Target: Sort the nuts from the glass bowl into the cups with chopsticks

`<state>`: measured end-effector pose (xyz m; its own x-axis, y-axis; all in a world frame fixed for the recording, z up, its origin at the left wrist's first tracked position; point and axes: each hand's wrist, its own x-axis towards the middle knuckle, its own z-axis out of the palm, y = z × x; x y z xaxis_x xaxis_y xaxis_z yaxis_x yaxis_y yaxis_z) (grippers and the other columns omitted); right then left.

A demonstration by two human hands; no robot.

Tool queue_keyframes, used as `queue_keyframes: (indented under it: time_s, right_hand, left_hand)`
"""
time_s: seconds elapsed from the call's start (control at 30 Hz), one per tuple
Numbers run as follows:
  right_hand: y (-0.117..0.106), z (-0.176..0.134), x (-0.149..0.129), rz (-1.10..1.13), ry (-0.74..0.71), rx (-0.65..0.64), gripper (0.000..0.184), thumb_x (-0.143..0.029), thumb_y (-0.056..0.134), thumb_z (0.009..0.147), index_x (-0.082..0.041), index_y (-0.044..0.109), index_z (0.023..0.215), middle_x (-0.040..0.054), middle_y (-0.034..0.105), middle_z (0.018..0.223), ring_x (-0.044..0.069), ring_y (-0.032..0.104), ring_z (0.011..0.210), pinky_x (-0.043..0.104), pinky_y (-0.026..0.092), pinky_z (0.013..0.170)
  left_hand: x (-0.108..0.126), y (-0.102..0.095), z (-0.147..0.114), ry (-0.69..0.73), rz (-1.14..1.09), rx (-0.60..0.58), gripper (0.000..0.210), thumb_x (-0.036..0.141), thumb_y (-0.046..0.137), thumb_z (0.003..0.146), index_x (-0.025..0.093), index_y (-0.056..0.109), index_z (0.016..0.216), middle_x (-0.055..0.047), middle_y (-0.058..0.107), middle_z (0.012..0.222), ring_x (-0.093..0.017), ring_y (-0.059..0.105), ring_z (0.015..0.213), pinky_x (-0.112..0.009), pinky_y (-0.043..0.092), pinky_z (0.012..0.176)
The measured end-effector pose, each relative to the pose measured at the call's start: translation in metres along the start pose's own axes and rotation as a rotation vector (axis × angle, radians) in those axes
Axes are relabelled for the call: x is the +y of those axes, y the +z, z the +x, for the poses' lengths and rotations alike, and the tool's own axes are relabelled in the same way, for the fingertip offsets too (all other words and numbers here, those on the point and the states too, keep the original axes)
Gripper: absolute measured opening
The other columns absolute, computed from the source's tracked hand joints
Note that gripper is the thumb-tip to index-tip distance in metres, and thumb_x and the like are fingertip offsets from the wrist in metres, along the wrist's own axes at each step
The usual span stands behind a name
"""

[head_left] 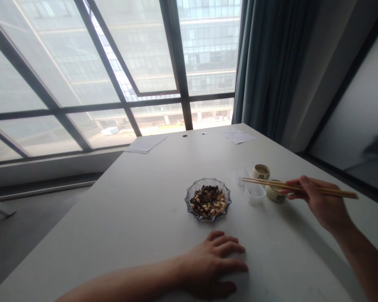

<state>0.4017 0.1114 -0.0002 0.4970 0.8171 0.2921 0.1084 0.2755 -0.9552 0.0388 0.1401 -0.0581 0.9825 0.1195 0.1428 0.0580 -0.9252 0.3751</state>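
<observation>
Chopsticks [271,183] are in which hand here?

Right one. The right hand [324,205] is up over the right part of the bench [129,235], fingers pinching the pair well back from the thin tips. Thick ends poke out past the hand toward the right edge.

Tips apart or together?

Pretty much together, pointing left. From this angle they land between the rear clear container [241,176] and the front clear container [255,198]. Can't tell how high up they are tho.

ok and the left hand [216,264]?

Palm down on the bench, on the near side of the glass bowl [193,214]. Fingers are spread and point at the right edge, thumb's closest to the camera.

What's in the bowl?

Nuts [208,201], pale and dark ones mixed, too small for me to name. Bowl has a zigzag rim and sits well in from both the left and right edges, containers just to its right.

Anything else?

Two cream cups, rear cup [261,173] and front cup [275,196], just right of the containers. Plus a paper stack [145,144] at the far left corner and loose sheets [239,136] near the far right corner.
</observation>
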Motion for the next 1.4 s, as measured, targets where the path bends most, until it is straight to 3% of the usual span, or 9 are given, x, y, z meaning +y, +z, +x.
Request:
queue_keyframes:
  time_s: [0.23,0.4,1.0,1.4]
  right_hand:
    - [0.070,-0.036,0.016,0.049,0.047,-0.278,0.049,-0.064,0.077,0.088,-0.015,0.083,0.090,0.0149,0.083,0.082,0.030,0.083,0.075,0.032,0.071,0.061]
    - [0.095,-0.046,0.035,0.083,0.081,-0.302,0.050,-0.065,0.076,0.088,-0.016,0.081,0.089,0.0146,0.083,0.087,0.031,0.084,0.080,0.031,0.070,0.060]
    - [0.103,-0.047,0.047,0.130,0.122,-0.295,0.050,-0.065,0.079,0.085,-0.016,0.079,0.085,0.0130,0.082,0.082,0.030,0.083,0.075,0.033,0.071,0.060]
    - [0.097,-0.043,0.041,0.182,0.002,-0.198,0.048,-0.066,0.077,0.087,-0.018,0.081,0.083,0.0120,0.083,0.081,0.029,0.083,0.073,0.036,0.071,0.064]
  left_hand:
    - [-0.002,0.001,0.002,-0.001,0.004,-0.017,0.045,0.053,0.061,0.104,0.031,0.057,0.143,-0.006,0.055,0.156,-0.031,0.048,0.146,-0.050,0.028,0.127]
    - [-0.002,-0.002,0.002,0.002,-0.002,-0.034,0.047,0.050,0.065,0.102,0.032,0.056,0.144,-0.007,0.054,0.156,-0.033,0.049,0.146,-0.051,0.029,0.127]
    - [0.002,0.004,0.000,-0.007,0.032,0.006,0.047,0.053,0.061,0.102,0.031,0.058,0.143,-0.005,0.056,0.155,-0.030,0.049,0.146,-0.046,0.025,0.128]
    - [0.013,-0.001,0.004,-0.045,0.040,-0.003,0.044,0.052,0.059,0.103,0.030,0.061,0.141,-0.005,0.057,0.154,-0.029,0.051,0.145,-0.046,0.028,0.127]
